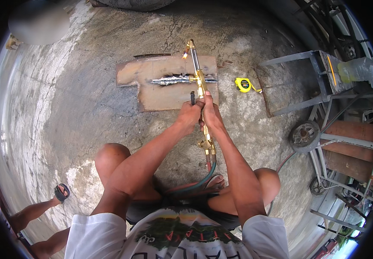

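My right hand (210, 113) is closed round the handle of a brass cutting torch (197, 75), which has a small orange flame near its head and hoses at its lower end. My left hand (190, 114) is closed against the same handle, with a small black object (192, 97) sticking up from its fingers. Beneath the torch lies a notched, rusty steel plate (169, 97) with a jagged, bright and blackened seam (171, 80) across it. A yellow tape measure (243, 84) lies right of the plate, its tape slightly out.
A metal frame stand (294, 100) is at the right, beside a wheeled trolley (348, 144) with hoses. My bent knees flank my arms on the concrete floor (65, 121). Another person's sandalled foot (61, 193) and legs show at lower left. A dark round object (132, 3) sits at the top edge.
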The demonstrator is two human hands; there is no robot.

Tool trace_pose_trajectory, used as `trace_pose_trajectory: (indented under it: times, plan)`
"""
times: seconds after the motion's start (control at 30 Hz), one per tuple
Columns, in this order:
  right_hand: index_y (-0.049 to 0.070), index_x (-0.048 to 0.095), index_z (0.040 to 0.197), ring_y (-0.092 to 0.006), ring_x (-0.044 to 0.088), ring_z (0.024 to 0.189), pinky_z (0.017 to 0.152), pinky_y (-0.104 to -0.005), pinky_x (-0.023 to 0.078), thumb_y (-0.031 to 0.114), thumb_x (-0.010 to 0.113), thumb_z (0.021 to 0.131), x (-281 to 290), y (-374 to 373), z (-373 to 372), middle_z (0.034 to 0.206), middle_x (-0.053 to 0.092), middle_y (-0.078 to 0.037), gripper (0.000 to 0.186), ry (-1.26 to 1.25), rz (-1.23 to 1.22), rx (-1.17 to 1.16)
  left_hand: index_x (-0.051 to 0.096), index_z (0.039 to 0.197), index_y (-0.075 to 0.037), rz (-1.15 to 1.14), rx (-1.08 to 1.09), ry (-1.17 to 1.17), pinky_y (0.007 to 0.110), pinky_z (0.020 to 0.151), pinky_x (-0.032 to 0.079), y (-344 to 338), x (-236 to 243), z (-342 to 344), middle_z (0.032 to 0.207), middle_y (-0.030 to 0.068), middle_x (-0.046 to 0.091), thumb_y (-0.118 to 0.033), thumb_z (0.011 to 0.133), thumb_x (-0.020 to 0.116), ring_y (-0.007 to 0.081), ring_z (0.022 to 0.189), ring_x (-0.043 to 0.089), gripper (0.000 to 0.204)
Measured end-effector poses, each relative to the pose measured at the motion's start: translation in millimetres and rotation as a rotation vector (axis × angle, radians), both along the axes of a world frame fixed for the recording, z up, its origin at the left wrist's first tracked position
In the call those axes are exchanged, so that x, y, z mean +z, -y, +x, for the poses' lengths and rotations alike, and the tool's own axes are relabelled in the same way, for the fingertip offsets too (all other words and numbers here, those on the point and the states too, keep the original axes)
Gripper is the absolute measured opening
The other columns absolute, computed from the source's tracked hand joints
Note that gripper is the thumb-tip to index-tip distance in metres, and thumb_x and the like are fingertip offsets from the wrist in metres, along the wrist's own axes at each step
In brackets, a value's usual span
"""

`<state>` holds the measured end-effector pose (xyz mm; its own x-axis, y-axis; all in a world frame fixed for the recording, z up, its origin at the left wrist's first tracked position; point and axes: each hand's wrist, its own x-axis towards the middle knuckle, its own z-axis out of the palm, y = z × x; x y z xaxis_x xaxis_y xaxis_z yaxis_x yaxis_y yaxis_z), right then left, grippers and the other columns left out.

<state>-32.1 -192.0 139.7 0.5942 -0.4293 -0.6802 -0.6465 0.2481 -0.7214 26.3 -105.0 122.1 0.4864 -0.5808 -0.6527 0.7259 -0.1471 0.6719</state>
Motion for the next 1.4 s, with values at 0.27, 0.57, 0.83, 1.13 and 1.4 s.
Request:
trace_pose_trajectory:
  times: [0.27,0.57,0.83,1.13,1.4]
  plan:
    - [0.000,0.063,0.100,-0.0153,0.047,0.045,0.040,-0.0342,0.042,0.069,0.022,0.101,5,0,2,0.061,0.051,-0.004,0.081,-0.010,-0.010,-0.020,0.063,0.097,0.001,0.015,0.008,-0.007,0.037,0.046,0.045,3,4,2,0.075,0.0100,0.062,-0.019,0.105,0.051,0.0198,0.061,0.057,0.024]
    - [0.006,0.058,0.092,-0.0134,0.042,0.046,0.042,-0.0337,0.037,0.071,0.025,0.099,11,-4,5,0.061,0.043,-0.001,0.073,-0.045,0.005,-0.014,0.062,0.091,0.000,-0.001,-0.008,-0.004,0.035,0.043,0.046,0,-2,4,0.072,0.0095,0.060,-0.023,0.106,0.050,0.0191,0.054,0.054,0.030]
    - [0.003,0.063,0.101,-0.0140,0.044,0.045,0.040,-0.0334,0.039,0.070,0.023,0.100,10,-2,4,0.061,0.047,-0.002,0.078,-0.048,-0.010,-0.013,0.062,0.089,0.000,0.004,-0.010,-0.003,0.035,0.042,0.044,3,0,3,0.067,0.0082,0.058,-0.025,0.106,0.049,0.0177,0.049,0.052,0.033]
    - [0.000,0.066,0.103,-0.0144,0.046,0.045,0.039,-0.0336,0.040,0.068,0.023,0.101,8,-2,8,0.061,0.049,-0.003,0.080,-0.046,-0.006,-0.011,0.062,0.091,0.001,0.016,-0.018,-0.005,0.034,0.043,0.045,1,-2,6,0.069,0.0082,0.059,-0.024,0.106,0.048,0.0170,0.051,0.053,0.032]
    - [-0.001,0.064,0.098,-0.0153,0.047,0.045,0.039,-0.0341,0.041,0.067,0.022,0.102,9,-2,9,0.061,0.049,-0.004,0.080,-0.047,-0.013,-0.008,0.062,0.091,0.001,0.015,-0.021,0.003,0.034,0.043,0.045,1,0,7,0.070,0.0093,0.060,-0.023,0.106,0.047,0.0171,0.051,0.054,0.032]
